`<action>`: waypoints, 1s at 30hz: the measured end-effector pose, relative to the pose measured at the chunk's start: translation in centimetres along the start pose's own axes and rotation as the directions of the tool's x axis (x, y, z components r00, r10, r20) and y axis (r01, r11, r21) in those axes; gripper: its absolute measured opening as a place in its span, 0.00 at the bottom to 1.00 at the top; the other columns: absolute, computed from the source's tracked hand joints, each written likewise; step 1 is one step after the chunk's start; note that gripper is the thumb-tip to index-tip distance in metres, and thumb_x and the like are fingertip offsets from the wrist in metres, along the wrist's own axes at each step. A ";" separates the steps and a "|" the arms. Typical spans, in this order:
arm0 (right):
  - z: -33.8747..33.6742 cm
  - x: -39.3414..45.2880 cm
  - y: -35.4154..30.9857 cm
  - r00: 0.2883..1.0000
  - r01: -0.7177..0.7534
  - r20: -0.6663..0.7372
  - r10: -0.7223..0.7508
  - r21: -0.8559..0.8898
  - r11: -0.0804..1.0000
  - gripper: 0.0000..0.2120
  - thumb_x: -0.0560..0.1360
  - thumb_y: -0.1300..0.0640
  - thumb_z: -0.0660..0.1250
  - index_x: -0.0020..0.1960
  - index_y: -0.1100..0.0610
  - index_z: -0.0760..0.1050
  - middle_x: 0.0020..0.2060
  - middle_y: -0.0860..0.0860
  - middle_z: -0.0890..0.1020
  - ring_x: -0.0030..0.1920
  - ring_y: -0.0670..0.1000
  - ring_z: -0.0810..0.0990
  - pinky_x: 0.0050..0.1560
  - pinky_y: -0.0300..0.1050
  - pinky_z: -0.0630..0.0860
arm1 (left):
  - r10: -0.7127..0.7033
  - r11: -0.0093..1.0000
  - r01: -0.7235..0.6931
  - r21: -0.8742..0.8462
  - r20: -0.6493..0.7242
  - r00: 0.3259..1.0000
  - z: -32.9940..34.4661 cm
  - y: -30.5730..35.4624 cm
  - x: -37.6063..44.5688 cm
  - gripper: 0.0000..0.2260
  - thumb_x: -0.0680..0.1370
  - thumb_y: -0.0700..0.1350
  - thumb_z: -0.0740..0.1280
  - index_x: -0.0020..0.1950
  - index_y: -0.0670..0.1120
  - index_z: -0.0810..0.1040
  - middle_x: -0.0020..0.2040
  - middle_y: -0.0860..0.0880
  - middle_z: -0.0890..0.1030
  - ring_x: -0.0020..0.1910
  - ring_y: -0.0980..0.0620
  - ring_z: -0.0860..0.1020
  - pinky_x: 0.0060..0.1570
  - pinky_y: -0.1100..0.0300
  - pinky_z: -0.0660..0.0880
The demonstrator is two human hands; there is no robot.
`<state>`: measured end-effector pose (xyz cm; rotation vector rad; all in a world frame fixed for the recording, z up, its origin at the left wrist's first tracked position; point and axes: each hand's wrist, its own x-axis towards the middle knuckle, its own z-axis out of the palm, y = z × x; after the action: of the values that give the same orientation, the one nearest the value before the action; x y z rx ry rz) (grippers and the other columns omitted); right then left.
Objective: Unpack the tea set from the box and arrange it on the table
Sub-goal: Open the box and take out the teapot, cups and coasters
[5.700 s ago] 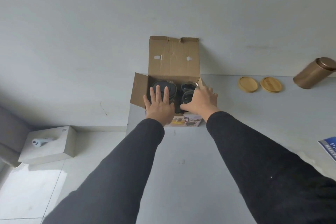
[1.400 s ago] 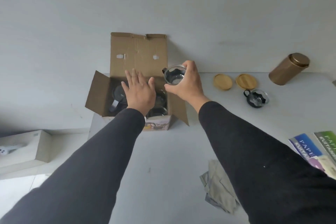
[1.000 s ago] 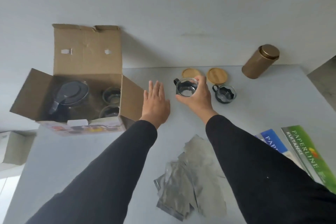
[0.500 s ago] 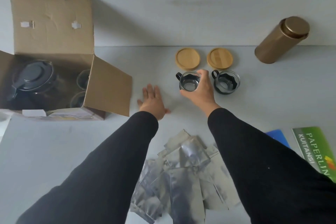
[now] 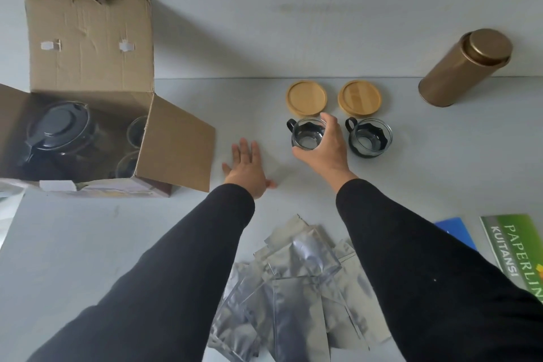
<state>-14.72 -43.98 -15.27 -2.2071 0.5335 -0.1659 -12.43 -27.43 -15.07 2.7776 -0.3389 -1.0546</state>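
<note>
An open cardboard box (image 5: pixel 88 47) stands at the left of the grey table (image 5: pixel 88 244). Inside it sit a glass teapot with a black lid (image 5: pixel 57 129) and two glass cups (image 5: pixel 136 131). My right hand (image 5: pixel 326 150) grips a glass cup with a black handle (image 5: pixel 305 134), which rests on the table just below a round wooden lid (image 5: pixel 306 97). A second such cup (image 5: pixel 369 138) stands to its right, below the other wooden lid (image 5: pixel 359 97). My left hand (image 5: pixel 248 169) lies flat on the table, fingers spread, between the box and the held cup.
A gold cylindrical tin (image 5: pixel 464 67) stands at the back right by the wall. Several silver foil pouches (image 5: pixel 293 288) lie in a heap near the front edge. A green booklet (image 5: pixel 517 250) and a blue one (image 5: pixel 455 231) lie at the right.
My right hand has lifted the cup out of the box, carried it right and set it down beside the first cup. My left hand has left the box and come flat onto the table.
</note>
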 end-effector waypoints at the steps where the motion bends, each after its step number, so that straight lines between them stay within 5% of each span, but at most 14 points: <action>1: -0.2 -0.1 0.0 1.000 0.017 0.012 -0.017 -0.022 1.000 0.43 0.63 0.54 0.78 0.72 0.57 0.59 0.65 0.54 0.69 0.65 0.52 0.69 0.62 0.39 0.66 | 0.002 1.000 -0.002 0.002 -0.008 1.000 0.0 0.0 0.0 0.43 0.79 0.53 0.63 0.76 0.43 0.32 0.75 0.42 0.30 0.75 0.42 0.32 0.72 0.40 0.44; 10: -2.8 -0.2 -5.0 0.964 0.194 -0.149 -0.220 -0.173 0.966 0.34 0.69 0.50 0.71 0.70 0.61 0.64 0.65 0.57 0.70 0.67 0.56 0.67 0.66 0.48 0.65 | 0.143 0.990 -0.140 0.031 -0.264 0.954 -2.8 -1.6 -2.8 0.29 0.83 0.48 0.54 0.78 0.41 0.43 0.79 0.46 0.43 0.78 0.46 0.42 0.75 0.50 0.48; 15: -0.9 -0.8 -12.1 0.948 0.289 -0.085 -0.305 -0.161 0.944 0.29 0.68 0.47 0.68 0.64 0.59 0.70 0.60 0.56 0.74 0.62 0.56 0.71 0.61 0.49 0.68 | 0.188 0.981 -0.183 0.056 -0.476 0.859 -8.4 -5.4 -5.3 0.26 0.83 0.42 0.53 0.78 0.41 0.45 0.79 0.46 0.46 0.78 0.46 0.43 0.75 0.51 0.46; 20: 4.1 -2.9 -19.6 0.889 0.454 0.045 -0.456 -0.209 0.866 0.18 0.69 0.52 0.71 0.55 0.60 0.77 0.50 0.54 0.80 0.55 0.56 0.74 0.56 0.49 0.71 | 0.096 0.995 -0.062 0.080 -0.558 0.825 -13.1 -14.1 -7.1 0.30 0.79 0.35 0.54 0.78 0.40 0.44 0.79 0.45 0.47 0.78 0.44 0.42 0.75 0.48 0.48; 25: 10.0 -5.2 -24.3 0.868 0.494 0.286 -0.406 -0.402 0.771 0.16 0.70 0.46 0.67 0.53 0.54 0.76 0.48 0.49 0.80 0.56 0.54 0.72 0.55 0.48 0.70 | 0.030 0.992 0.037 0.118 -0.515 0.857 -14.5 -22.3 -8.5 0.27 0.83 0.47 0.52 0.78 0.41 0.44 0.79 0.44 0.44 0.78 0.44 0.41 0.75 0.45 0.47; 30: 15.9 -5.7 -26.4 0.933 0.341 0.308 -0.188 -0.585 0.736 0.24 0.68 0.39 0.65 0.58 0.52 0.73 0.56 0.51 0.77 0.63 0.57 0.66 0.55 0.53 0.65 | 0.091 0.991 -0.035 0.127 -0.465 0.881 -14.5 -27.4 -7.7 0.30 0.83 0.55 0.50 0.78 0.41 0.45 0.79 0.46 0.45 0.78 0.45 0.41 0.75 0.46 0.47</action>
<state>-6.76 -15.53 -4.83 -2.9178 0.1315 0.1494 -4.08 1.88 -5.50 2.9757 -0.4283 -0.3247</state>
